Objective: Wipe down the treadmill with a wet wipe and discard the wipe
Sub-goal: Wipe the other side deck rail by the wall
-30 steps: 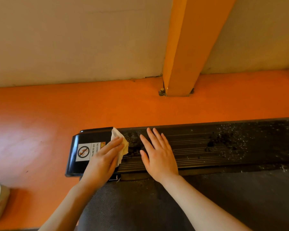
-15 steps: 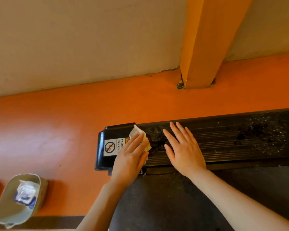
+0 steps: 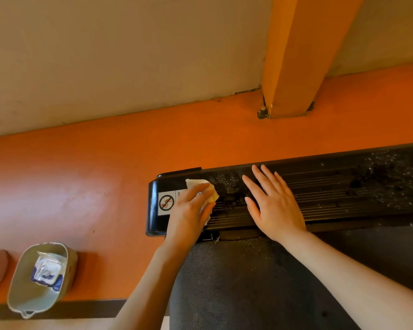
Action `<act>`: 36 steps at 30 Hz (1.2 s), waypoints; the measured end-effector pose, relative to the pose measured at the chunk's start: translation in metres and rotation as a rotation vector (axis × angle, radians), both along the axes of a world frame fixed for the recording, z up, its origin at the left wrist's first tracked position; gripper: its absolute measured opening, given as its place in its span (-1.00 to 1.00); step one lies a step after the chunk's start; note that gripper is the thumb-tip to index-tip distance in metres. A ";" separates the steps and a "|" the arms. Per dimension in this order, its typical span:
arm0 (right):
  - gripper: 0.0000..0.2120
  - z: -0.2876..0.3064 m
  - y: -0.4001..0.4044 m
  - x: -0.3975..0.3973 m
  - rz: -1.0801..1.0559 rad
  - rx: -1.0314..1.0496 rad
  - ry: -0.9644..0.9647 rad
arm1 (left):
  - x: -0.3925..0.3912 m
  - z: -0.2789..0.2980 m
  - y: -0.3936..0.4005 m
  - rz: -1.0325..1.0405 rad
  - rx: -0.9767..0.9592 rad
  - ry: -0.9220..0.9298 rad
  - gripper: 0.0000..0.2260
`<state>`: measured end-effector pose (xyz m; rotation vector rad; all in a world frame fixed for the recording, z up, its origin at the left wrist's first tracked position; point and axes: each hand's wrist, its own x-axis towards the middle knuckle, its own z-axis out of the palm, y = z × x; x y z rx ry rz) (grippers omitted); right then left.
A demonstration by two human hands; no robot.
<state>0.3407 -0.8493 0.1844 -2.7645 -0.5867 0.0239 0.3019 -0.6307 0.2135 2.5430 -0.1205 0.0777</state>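
The treadmill's black ribbed side rail (image 3: 343, 186) runs left to right, dusty and speckled toward the right. Its dark belt (image 3: 248, 282) lies nearer me. My left hand (image 3: 188, 213) presses a crumpled white wet wipe (image 3: 211, 194) on the rail's left end, partly covering a white warning sticker (image 3: 166, 203). Fingers lie over the wipe, mostly straight. My right hand (image 3: 272, 203) rests flat on the rail just right of it, fingers spread.
A pale bin (image 3: 22, 289) with a wipe packet (image 3: 48, 272) inside stands on the orange floor (image 3: 81, 198) at lower left. An orange post (image 3: 293, 67) rises from the floor beyond the rail, against a beige wall.
The view has shifted left, bringing the bin fully into sight. My left hand with the wipe has slid slightly back over the sticker end; my right hand stays flat on the rail.
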 end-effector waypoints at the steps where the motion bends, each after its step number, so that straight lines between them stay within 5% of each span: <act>1: -0.49 0.000 0.000 0.000 -0.001 0.002 -0.002 | 0.000 0.001 -0.001 -0.029 0.015 -0.046 -0.70; 8: -0.50 0.000 0.000 0.000 0.002 0.003 -0.007 | -0.010 -0.010 0.023 -0.331 0.073 -0.029 -0.55; 15: -0.50 0.000 0.000 -0.001 0.007 0.006 0.001 | -0.005 -0.012 0.035 -0.397 0.125 -0.125 -0.65; 23: -0.50 0.001 0.000 -0.001 0.005 0.011 -0.003 | -0.001 -0.018 0.024 -0.321 0.132 -0.223 -0.69; 30: -0.50 0.001 0.000 -0.001 0.001 0.006 -0.010 | -0.003 -0.018 0.002 -0.067 -0.116 -0.207 -0.75; 36: -0.50 0.001 0.000 -0.001 0.001 0.002 -0.007 | -0.004 -0.018 -0.004 -0.025 -0.141 -0.147 -0.69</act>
